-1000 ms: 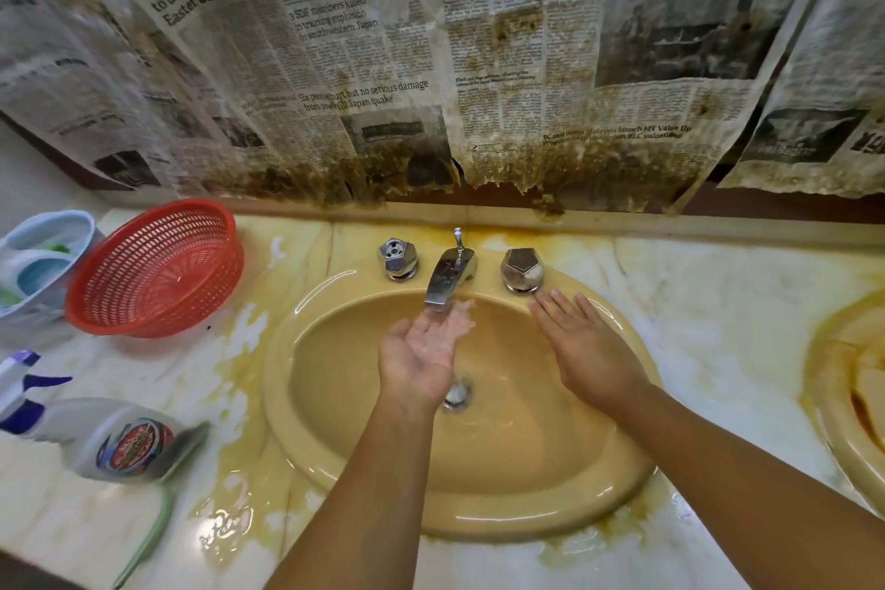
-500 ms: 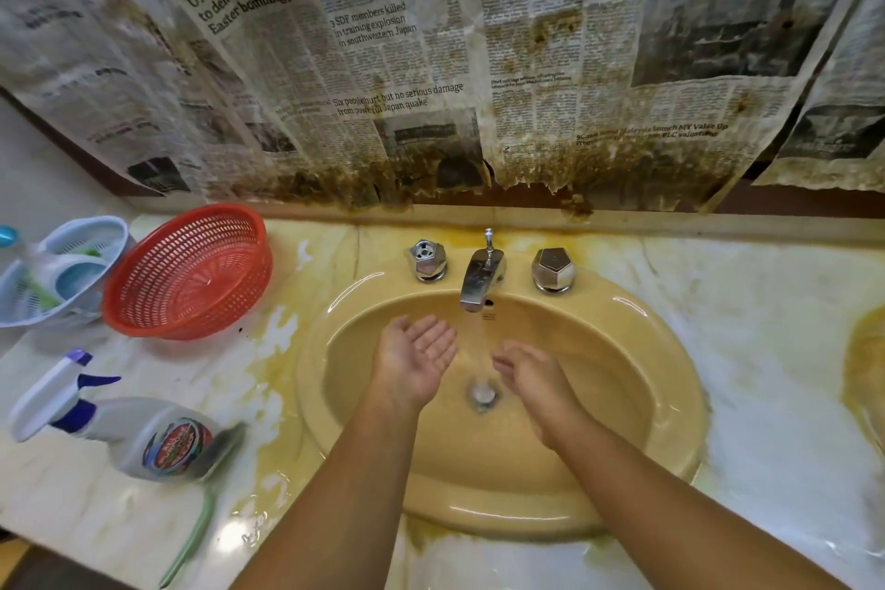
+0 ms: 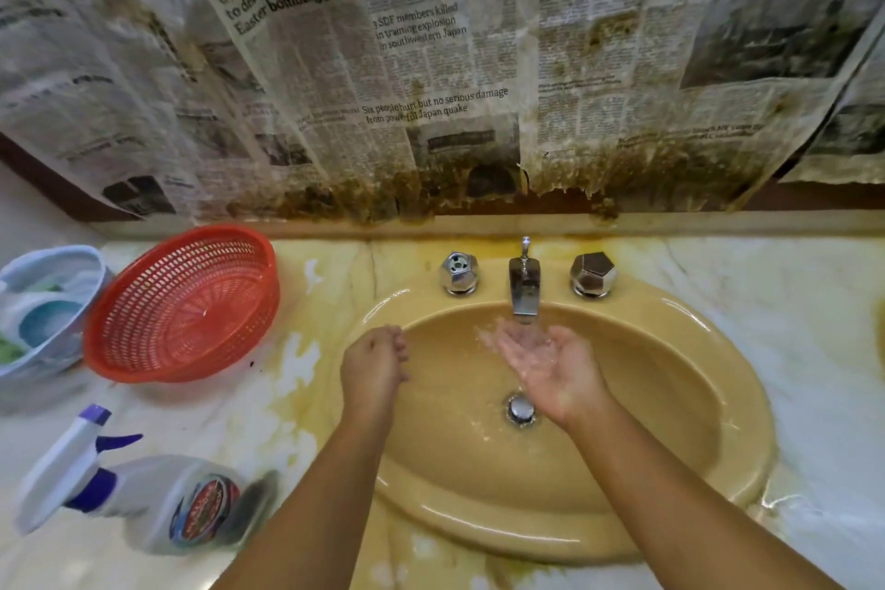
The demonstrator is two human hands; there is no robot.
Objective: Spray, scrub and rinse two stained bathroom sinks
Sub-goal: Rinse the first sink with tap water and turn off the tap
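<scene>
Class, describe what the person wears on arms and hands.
Nothing shows: both forearms are bare to the frame's edge, with no sleeves, gloves, watch or bracelet. The left hand and right hand show no rings; the right one's palm glistens wet.

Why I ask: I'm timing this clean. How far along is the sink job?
Done: the basin looks glossy and largely clean; the spray bottle lies set aside. In hand: water from the faucet runs over the cupped right hand, left hand at the rim. Left: yellow stains on the countertop; the second sink is out of view.
</scene>
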